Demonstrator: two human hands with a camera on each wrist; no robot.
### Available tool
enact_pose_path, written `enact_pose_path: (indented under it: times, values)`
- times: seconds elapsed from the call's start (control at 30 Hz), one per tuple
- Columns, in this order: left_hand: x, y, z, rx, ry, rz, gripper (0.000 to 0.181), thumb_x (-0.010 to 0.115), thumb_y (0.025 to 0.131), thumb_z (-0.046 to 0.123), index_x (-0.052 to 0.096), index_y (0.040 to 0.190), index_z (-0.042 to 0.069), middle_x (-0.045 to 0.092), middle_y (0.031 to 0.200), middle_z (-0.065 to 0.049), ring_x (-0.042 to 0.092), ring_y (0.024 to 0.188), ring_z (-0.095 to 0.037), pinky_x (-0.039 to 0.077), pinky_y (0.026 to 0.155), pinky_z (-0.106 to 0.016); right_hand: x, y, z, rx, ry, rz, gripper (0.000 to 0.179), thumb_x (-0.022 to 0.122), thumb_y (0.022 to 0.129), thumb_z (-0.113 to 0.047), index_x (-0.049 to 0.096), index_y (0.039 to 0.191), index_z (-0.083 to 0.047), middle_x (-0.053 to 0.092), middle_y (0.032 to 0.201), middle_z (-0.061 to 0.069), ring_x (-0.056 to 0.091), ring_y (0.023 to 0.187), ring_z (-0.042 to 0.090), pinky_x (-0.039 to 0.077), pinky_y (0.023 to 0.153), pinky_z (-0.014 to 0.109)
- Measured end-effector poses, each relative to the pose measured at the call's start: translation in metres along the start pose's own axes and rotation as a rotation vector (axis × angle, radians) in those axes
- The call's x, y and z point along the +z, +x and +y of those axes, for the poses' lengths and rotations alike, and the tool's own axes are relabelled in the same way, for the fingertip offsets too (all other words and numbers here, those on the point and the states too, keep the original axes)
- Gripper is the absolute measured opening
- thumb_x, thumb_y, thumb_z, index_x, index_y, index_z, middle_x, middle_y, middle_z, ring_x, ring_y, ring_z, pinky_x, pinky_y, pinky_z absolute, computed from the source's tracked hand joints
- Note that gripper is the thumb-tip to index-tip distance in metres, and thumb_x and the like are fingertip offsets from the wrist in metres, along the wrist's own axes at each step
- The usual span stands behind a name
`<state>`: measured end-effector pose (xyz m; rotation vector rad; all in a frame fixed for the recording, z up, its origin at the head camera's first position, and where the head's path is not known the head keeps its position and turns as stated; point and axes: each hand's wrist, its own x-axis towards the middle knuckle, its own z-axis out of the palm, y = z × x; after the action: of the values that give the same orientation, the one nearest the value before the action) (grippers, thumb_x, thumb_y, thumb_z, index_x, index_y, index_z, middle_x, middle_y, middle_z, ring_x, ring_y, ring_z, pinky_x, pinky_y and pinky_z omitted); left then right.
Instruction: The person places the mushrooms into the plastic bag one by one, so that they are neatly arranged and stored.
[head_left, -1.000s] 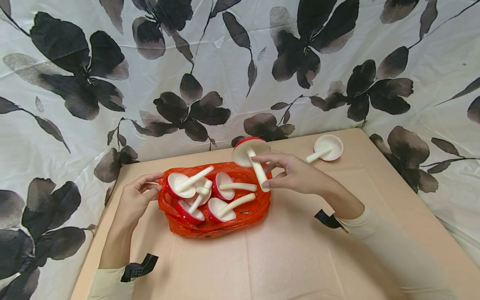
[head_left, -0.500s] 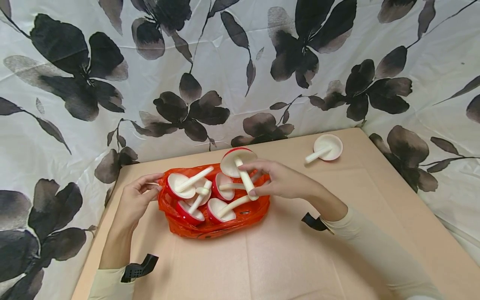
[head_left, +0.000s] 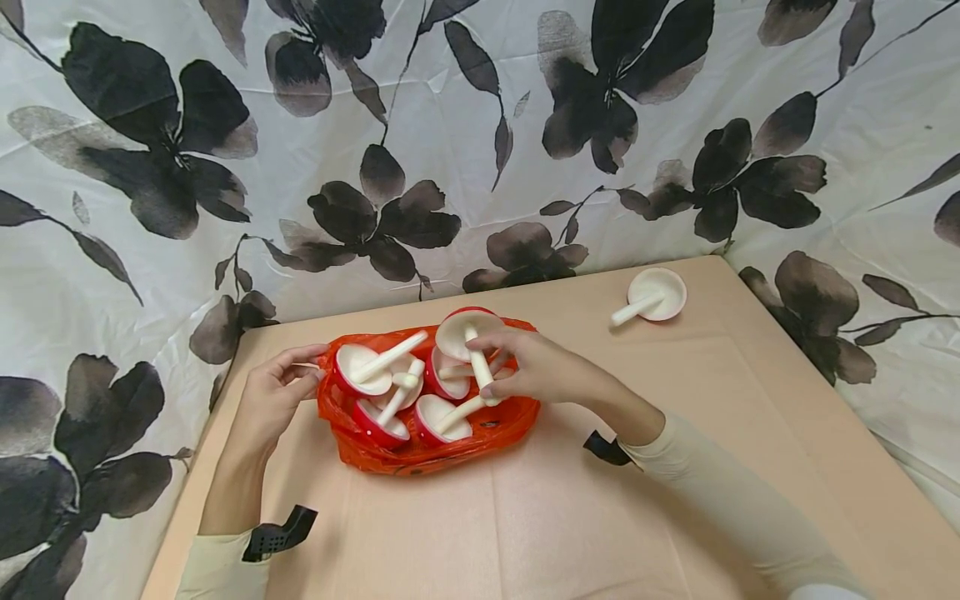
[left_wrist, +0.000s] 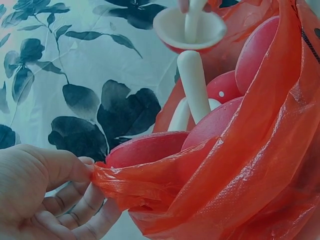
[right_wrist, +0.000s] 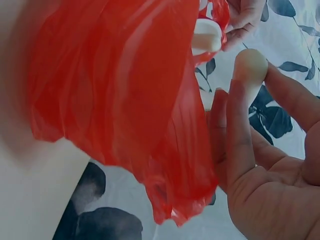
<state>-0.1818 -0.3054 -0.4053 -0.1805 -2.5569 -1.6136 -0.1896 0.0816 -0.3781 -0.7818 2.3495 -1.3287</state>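
Observation:
A red plastic bag [head_left: 442, 461] lies on the table with its mouth spread, holding several toy mushrooms [head_left: 381, 435] with red caps and white stems. My left hand [head_left: 276, 398] pinches the bag's left rim between thumb and finger, as the crumpled plastic [left_wrist: 132, 187] in the left wrist view shows. Over the bag's right half, my right hand [head_left: 543, 367] grips another toy mushroom [head_left: 452, 337] by its stem, the cap's pale underside facing up. In the right wrist view only the round stem end [right_wrist: 251, 65] of that mushroom shows between the fingers.
One more toy mushroom [head_left: 663, 293] lies by the table's back edge, to the right, cap underside up. The beige table [head_left: 480, 533] meets a white cloth backdrop [head_left: 465, 133] with dark flowers behind it.
My right hand has moved left and slightly down with its mushroom, from beyond the bag's right rim to over the bag's contents. My left hand keeps its pinch on the bag.

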Motion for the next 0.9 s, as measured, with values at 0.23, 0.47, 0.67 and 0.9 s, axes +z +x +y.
enact_pose_path:
  times: [0.23, 0.47, 0.67, 0.9]
  values:
    - [0.000, -0.001, 0.000, -0.009, 0.006, -0.003, 0.035, 0.057, 0.101, 0.005, 0.060, 0.134, -0.005, 0.065, 0.113, -0.007, 0.066, 0.088, -0.011, 0.060, 0.074, -0.022, 0.008, 0.006, 0.001, 0.019, 0.019, -0.014, 0.063, 0.078, 0.087, -0.008, 0.053, 0.144, -0.001, 0.064, 0.128, 0.012, 0.069, 0.099, 0.017, 0.059, 0.083, 0.025]
    - [-0.001, -0.001, 0.000, -0.009, -0.009, -0.009, 0.035, 0.057, 0.100, 0.003, 0.060, 0.134, -0.006, 0.066, 0.110, -0.001, 0.065, 0.087, -0.011, 0.061, 0.074, -0.022, 0.016, 0.014, 0.005, 0.055, 0.004, 0.006, 0.064, 0.080, 0.085, -0.007, 0.054, 0.143, 0.002, 0.066, 0.116, 0.011, 0.070, 0.095, 0.017, 0.061, 0.078, 0.025]
    - [-0.001, -0.001, 0.001, -0.007, -0.005, -0.012, 0.034, 0.057, 0.100, 0.003, 0.060, 0.133, -0.006, 0.066, 0.110, -0.001, 0.065, 0.087, -0.011, 0.061, 0.074, -0.022, 0.022, 0.021, 0.008, 0.078, -0.072, 0.049, 0.064, 0.083, 0.084, -0.010, 0.056, 0.142, 0.000, 0.063, 0.118, 0.012, 0.069, 0.091, 0.016, 0.061, 0.071, 0.023]
    - [-0.001, -0.001, 0.001, -0.008, -0.009, -0.013, 0.034, 0.056, 0.100, 0.003, 0.060, 0.133, -0.006, 0.066, 0.109, 0.001, 0.065, 0.087, -0.011, 0.061, 0.074, -0.022, 0.027, 0.026, 0.011, 0.100, -0.143, 0.079, 0.062, 0.085, 0.083, -0.017, 0.059, 0.138, -0.002, 0.062, 0.116, 0.009, 0.066, 0.086, 0.012, 0.058, 0.068, 0.021]
